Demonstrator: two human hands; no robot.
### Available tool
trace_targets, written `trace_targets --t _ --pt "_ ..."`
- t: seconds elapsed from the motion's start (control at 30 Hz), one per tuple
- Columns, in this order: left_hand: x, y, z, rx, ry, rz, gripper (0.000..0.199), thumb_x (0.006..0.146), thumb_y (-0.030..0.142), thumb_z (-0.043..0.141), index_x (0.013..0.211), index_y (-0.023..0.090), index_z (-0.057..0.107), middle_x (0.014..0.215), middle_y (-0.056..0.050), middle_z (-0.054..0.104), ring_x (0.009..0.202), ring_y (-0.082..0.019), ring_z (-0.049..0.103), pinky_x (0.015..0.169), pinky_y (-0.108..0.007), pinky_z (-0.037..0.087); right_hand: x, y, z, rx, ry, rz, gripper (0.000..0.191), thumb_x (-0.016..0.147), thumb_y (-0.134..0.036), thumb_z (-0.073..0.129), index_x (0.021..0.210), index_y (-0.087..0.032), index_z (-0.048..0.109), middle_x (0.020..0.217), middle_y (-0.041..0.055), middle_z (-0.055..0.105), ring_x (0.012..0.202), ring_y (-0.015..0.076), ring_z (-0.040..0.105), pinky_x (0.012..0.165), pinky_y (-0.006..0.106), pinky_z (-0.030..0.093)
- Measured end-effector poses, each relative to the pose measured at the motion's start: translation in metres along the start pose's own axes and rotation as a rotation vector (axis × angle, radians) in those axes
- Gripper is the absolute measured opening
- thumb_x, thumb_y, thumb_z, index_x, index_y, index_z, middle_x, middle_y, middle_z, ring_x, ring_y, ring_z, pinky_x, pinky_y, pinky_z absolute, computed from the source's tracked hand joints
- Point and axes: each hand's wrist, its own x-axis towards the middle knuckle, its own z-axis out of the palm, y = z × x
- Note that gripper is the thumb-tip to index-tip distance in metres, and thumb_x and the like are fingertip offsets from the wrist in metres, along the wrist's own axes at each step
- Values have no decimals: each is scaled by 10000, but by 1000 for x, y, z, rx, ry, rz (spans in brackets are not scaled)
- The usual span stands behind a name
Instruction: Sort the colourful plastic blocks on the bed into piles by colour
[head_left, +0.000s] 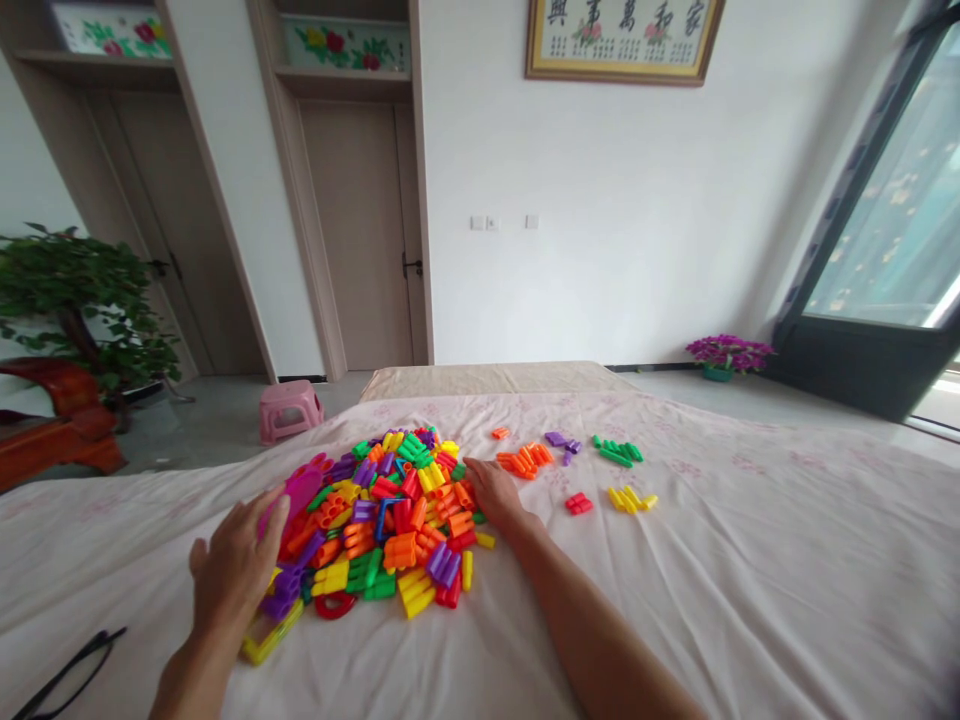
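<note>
A heap of plastic building pieces, mostly ribbed tube-shaped blocks in orange, yellow, green, purple and red, lies on the cloth-covered table. My left hand is at the heap's left edge, fingers spread, beside a pink rounded piece. Whether it touches that piece I cannot tell. My right hand rests against the right side of the heap with its fingers stretched out; nothing shows in them. Right of it lie small groups by colour: orange blocks, purple blocks, green blocks, red blocks and yellow blocks.
The pale floral cloth is wrinkled. Black-framed glasses lie at the near left. Beyond the table stand a pink stool, a wooden armchair, a leafy plant and a pot of purple flowers.
</note>
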Motion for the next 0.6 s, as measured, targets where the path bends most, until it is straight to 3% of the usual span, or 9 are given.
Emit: trace_targets --t 0.07,0.17,0.43,0.6 --pt "1 -17 15 -190 -103 -50 591 968 545 294 1317 204 628 1417 -124 616 1399 -312 475 1203 -594 248 3 -3 0 -26 -31 10 383 1008 -323 419 1285 -211 658 1166 90 737 1106 225 639 925 289 422" --pt "3 -25 33 -451 -185 -36 649 923 597 351 1307 162 643 1404 -119 630 1382 -253 506 1208 -432 334 8 -6 1 -37 -53 65 351 951 -325 504 1240 -242 685 1151 65 743 1115 234 634 911 291 421" --pt "9 -24 29 -589 -269 -110 651 847 630 470 1262 176 679 1370 -98 660 1360 -254 533 1186 -399 373 11 0 11 74 63 128 371 816 -302 659 1172 -240 739 1076 36 764 1032 242 653 887 300 460" --pt "12 -36 38 -472 -206 -54 612 883 606 445 1267 190 677 1345 -88 678 1321 -249 569 1167 -396 400 10 8 16 161 184 119 360 792 -194 615 1129 -205 740 1069 58 739 959 211 669 873 301 493"
